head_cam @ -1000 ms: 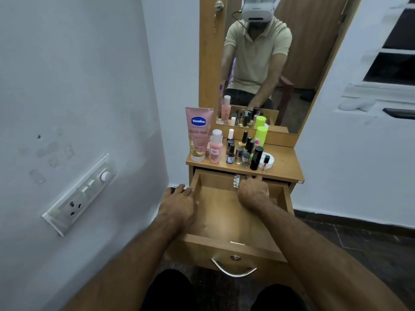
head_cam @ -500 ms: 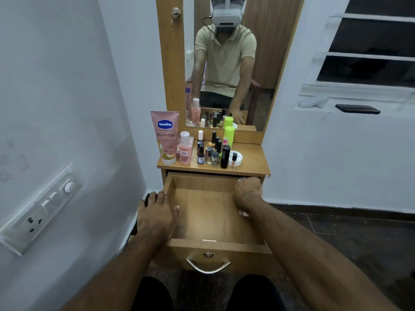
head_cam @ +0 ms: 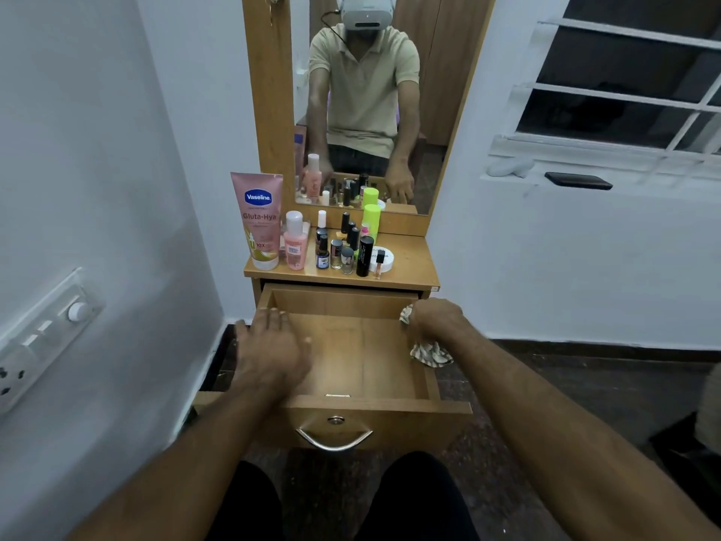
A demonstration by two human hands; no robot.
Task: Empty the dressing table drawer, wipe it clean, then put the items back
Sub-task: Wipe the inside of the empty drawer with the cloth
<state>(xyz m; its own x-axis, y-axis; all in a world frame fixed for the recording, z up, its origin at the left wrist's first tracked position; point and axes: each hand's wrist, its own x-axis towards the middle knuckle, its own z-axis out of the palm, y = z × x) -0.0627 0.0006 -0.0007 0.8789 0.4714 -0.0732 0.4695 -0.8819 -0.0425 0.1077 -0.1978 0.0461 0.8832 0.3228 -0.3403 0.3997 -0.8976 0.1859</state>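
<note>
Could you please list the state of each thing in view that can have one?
drawer: pulled out, emptied
cloth: crumpled, gripped at drawer's right wall
right hand: gripping cloth
left hand: flat on drawer's left edge
Vaseline tube: standing on its cap
nail polish bottles: upright, capped

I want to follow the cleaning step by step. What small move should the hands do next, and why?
Probably sweep the right hand with its patterned cloth leftward across the drawer floor. The cloth sits at the right wall, the bottles stand on the tabletop, and the left hand rests on the left edge.
</note>
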